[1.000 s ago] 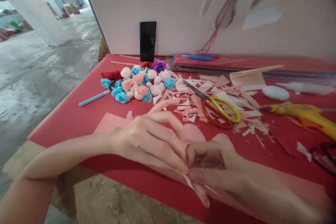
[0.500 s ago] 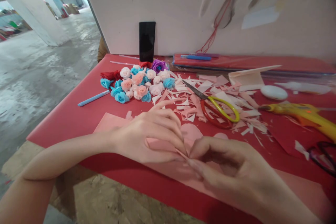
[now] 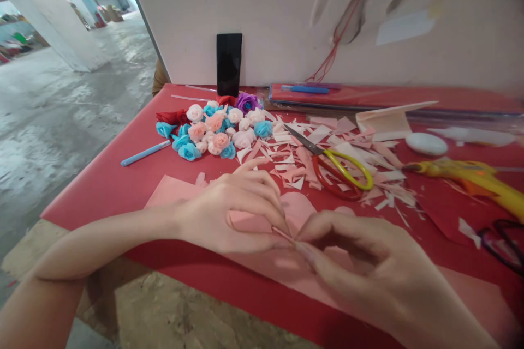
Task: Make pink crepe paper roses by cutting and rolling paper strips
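Note:
My left hand (image 3: 241,210) and my right hand (image 3: 352,262) meet above the front of the table, thumb and forefinger of each closed on a small piece of pink paper (image 3: 282,234). Only a thin edge of that piece shows between the fingertips. Beneath my hands lies a large pink paper sheet (image 3: 172,191). A rounded pink paper cutout (image 3: 298,204) shows just beyond my fingers. Scissors (image 3: 333,166) with one yellow and one red handle rest on a heap of pink and white paper scraps (image 3: 286,158) beyond my hands.
Paper roses (image 3: 215,131) in several colours cluster at the back left, before an upright black phone (image 3: 229,64). A blue pen (image 3: 146,153) lies near the left edge. At right are a yellow glue gun (image 3: 462,172), a white oval object (image 3: 427,143) and dark-handled scissors (image 3: 505,242).
My right fingertips have shifted slightly along the small pink paper, and a little more of its edge shows. My left hand stays nearly still.

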`<state>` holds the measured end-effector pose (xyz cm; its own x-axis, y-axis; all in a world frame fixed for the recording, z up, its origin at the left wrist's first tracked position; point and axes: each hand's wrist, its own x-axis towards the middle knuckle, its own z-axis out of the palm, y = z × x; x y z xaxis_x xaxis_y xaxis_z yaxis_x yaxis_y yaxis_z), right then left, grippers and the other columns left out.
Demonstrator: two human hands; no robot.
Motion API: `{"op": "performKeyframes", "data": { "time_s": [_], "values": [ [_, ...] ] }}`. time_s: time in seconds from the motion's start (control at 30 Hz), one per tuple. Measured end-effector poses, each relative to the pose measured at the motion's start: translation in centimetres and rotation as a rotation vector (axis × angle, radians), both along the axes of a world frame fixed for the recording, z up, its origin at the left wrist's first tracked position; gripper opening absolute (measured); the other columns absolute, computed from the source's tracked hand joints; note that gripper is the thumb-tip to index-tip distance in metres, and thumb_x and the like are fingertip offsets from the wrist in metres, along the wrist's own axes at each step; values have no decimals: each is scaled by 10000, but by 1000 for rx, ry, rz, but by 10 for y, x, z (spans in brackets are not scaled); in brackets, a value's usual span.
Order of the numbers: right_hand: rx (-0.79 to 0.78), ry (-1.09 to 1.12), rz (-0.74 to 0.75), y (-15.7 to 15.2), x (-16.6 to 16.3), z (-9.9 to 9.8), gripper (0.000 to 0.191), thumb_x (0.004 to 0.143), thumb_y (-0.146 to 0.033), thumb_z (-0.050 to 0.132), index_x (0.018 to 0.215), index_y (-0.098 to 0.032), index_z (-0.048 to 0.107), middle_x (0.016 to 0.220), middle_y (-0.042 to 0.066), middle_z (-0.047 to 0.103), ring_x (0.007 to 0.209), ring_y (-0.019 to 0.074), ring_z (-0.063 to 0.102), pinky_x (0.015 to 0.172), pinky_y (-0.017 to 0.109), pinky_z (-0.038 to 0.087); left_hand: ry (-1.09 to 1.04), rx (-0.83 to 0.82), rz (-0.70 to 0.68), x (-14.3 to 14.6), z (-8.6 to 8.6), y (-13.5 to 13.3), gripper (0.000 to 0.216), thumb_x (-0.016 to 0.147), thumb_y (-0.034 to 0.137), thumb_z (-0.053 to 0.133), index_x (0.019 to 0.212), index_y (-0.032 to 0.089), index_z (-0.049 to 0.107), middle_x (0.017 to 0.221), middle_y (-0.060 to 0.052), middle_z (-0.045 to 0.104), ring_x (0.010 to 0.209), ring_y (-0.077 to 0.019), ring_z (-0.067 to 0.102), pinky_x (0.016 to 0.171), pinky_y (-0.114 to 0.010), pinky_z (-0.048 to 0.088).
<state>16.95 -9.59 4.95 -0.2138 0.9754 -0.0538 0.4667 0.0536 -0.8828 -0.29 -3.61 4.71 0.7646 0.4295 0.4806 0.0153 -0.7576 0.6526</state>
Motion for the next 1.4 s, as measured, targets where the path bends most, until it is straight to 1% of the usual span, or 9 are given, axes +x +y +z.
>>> {"op": "performKeyframes", "data": {
  "time_s": [0.1, 0.17, 0.33, 0.57, 0.87, 1.03, 1.1, 1.2, 1.4],
  "values": [
    [70, -53, -16, -2, 0, -2, 172, 724, -256, 527, 562, -205, 553, 545, -7, 558, 520, 111, 508, 522, 222, 388, 27, 3, 44, 1, 1, -1, 30, 711, 110, 610, 685, 105, 624, 662, -59, 678, 690, -136, 536, 805, -349, 427],
    [54, -36, -19, -2, 1, -3, 147, 714, -240, 540, 572, -208, 559, 558, -9, 563, 524, 109, 516, 524, 210, 405, 46, -16, 70, 2, 1, -3, 46, 719, 106, 599, 681, 102, 625, 664, -56, 677, 686, -134, 533, 813, -356, 417],
    [-136, 9, -32, 3, 3, -3, 163, 690, -314, 568, 580, -194, 576, 569, 12, 562, 512, 125, 515, 435, 207, 382, 84, -81, 88, 2, 0, -5, 64, 733, 95, 581, 690, 110, 627, 701, -52, 685, 693, -126, 535, 800, -337, 426],
    [-250, 24, 23, 8, 6, 0, 149, 668, -312, 575, 595, -186, 609, 522, 6, 524, 433, 102, 451, 410, 217, 328, 82, -92, 81, 3, 2, -5, 71, 737, 101, 582, 686, 101, 632, 701, -60, 690, 688, -127, 540, 782, -327, 433],
    [-500, 330, 73, 10, 6, 4, 184, 625, -245, 597, 489, -155, 511, 466, -27, 452, 440, 66, 418, 419, 192, 316, 173, -162, 80, 2, 8, -10, 115, 745, 123, 576, 633, 114, 603, 638, -24, 652, 665, -100, 522, 940, -372, 359],
    [-577, 390, 75, 10, 8, 4, 190, 621, -221, 598, 476, -152, 497, 445, -24, 480, 424, 66, 429, 432, 192, 334, 108, -164, 70, -3, 6, -2, 263, 813, 145, 432, 572, 122, 535, 582, -33, 579, 608, -101, 499, 895, -365, 392],
    [-609, 437, 90, 9, 8, 3, 152, 612, -187, 603, 492, -151, 516, 469, -24, 502, 438, 65, 445, 444, 184, 348, 54, -119, 28, -4, 5, 2, 208, 805, 109, 413, 652, 115, 554, 656, -61, 616, 659, -113, 529, 869, -348, 417],
    [-664, 543, 94, 9, 9, 1, 120, 606, -157, 612, 520, -155, 527, 506, -33, 517, 465, 61, 453, 468, 172, 372, 24, 54, -67, -2, 1, 6, 122, 742, 61, 475, 768, 108, 584, 763, -91, 668, 751, -140, 566, 844, -337, 449],
    [-783, 644, 156, 9, 8, 0, 138, 641, -137, 608, 519, -145, 544, 479, -44, 507, 451, 39, 441, 461, 139, 355, -60, 269, -108, -2, -4, 9, 39, 730, 177, 615, 767, 166, 623, 729, -49, 702, 717, -129, 604, 678, -239, 522]
  ]
}}
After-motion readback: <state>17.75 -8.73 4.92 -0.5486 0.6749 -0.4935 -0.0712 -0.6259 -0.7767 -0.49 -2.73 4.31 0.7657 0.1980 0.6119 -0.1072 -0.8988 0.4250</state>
